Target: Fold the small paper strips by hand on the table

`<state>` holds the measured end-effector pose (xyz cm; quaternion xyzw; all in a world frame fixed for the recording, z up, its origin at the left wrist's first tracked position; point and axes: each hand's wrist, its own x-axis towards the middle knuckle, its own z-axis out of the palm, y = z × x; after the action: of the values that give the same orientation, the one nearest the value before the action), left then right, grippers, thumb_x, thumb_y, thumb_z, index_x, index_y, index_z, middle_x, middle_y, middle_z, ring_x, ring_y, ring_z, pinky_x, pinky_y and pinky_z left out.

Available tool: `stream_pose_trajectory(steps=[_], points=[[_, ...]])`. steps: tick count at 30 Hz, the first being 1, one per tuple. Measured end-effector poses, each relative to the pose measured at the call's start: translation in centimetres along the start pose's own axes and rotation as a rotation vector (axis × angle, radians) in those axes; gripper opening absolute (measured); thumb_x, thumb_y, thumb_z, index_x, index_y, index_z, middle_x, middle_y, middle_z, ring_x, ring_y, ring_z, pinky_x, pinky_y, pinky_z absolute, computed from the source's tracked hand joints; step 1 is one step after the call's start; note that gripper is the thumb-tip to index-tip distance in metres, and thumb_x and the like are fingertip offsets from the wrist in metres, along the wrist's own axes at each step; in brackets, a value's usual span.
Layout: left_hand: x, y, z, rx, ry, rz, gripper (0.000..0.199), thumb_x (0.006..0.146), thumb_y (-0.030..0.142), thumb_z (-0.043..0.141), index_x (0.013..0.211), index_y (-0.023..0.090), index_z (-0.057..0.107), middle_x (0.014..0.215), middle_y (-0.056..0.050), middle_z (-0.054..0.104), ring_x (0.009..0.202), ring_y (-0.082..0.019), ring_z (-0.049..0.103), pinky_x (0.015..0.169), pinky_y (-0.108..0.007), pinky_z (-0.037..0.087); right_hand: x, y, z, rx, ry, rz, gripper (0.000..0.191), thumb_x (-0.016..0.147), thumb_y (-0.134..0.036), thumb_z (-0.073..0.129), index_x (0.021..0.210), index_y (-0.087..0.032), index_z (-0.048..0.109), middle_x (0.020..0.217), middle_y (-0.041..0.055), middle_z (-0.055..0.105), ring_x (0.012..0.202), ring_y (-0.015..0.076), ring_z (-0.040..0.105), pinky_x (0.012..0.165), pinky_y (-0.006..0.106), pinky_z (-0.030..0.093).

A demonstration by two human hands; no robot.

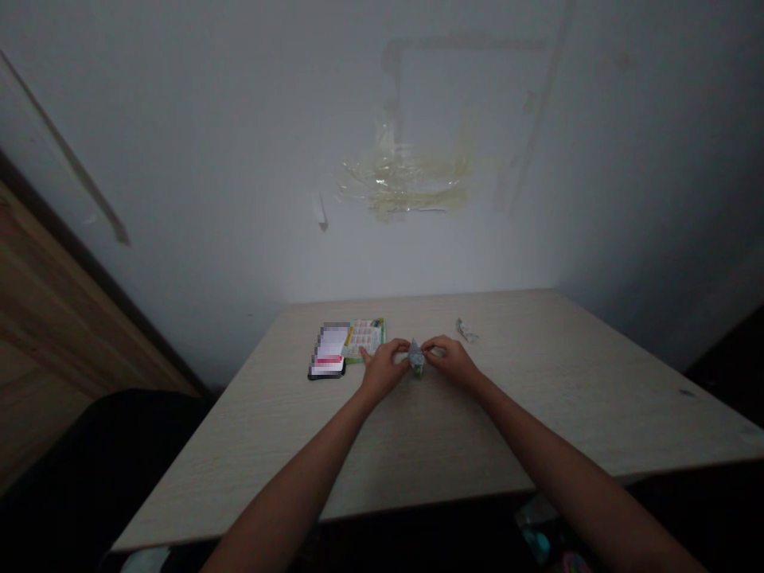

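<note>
Between my two hands, just above the table, is a small shiny silver-grey piece with a green patch at its lower end [416, 358]; its exact kind is too small to make out. My left hand [387, 366] pinches its left side between thumb and fingers. From the other side, the fingertips of my right hand [452, 360] close on its right edge. A printed leaflet [367, 338] with a green border lies beside my left hand. Overlapping the leaflet's left part is a phone [328, 350] with a lit, blurred screen.
A crumpled scrap of wrapper [466, 331] lies beyond my right hand. The pale wooden table [268, 430] meets a grey wall [239, 159] at the back, with yellowed tape [411, 185] on it. A dark object [687, 392] lies near the right edge.
</note>
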<state>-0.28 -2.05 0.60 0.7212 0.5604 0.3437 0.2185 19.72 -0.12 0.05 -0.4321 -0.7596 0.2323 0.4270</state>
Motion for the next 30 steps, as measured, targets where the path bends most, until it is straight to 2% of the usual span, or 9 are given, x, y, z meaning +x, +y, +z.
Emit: stream_pose_trajectory(steps=[8, 17, 30], points=[[0.2, -0.2, -0.3, 0.062, -0.013, 0.007, 0.026, 0.087, 0.033, 0.058, 0.112, 0.033, 0.066, 0.120, 0.000, 0.072, 0.122, -0.027, 0.058, 0.111, -0.075, -0.009, 0.1, -0.3, -0.4, -0.039, -0.011, -0.025, 0.015, 0.079, -0.017, 0.063, 0.087, -0.021, 0.075, 0.091, 0.0062, 0.075, 0.092, 0.0217, 0.066, 0.090, 0.037, 0.048], [0.2, -0.7, -0.7, 0.149, -0.006, 0.107, 0.025, 0.085, 0.026, 0.062, 0.107, 0.035, 0.070, 0.123, -0.001, 0.069, 0.127, -0.027, 0.053, 0.109, -0.076, -0.013, 0.1, -0.1, -0.9, -0.117, -0.039, -0.077, 0.012, 0.081, -0.018, 0.065, 0.087, -0.020, 0.075, 0.090, 0.0063, 0.074, 0.092, 0.0215, 0.064, 0.090, 0.037, 0.045], [0.3, -0.9, -1.3, 0.262, -0.021, 0.118, 0.019, 0.083, 0.028, 0.066, 0.098, 0.038, 0.074, 0.119, 0.001, 0.073, 0.130, -0.030, 0.048, 0.109, -0.076, -0.014, 0.1, 0.8, -1.5, -0.240, -0.112, -0.160, 0.014, 0.081, -0.017, 0.066, 0.086, -0.023, 0.077, 0.090, 0.0061, 0.072, 0.094, 0.0228, 0.061, 0.091, 0.038, 0.044]])
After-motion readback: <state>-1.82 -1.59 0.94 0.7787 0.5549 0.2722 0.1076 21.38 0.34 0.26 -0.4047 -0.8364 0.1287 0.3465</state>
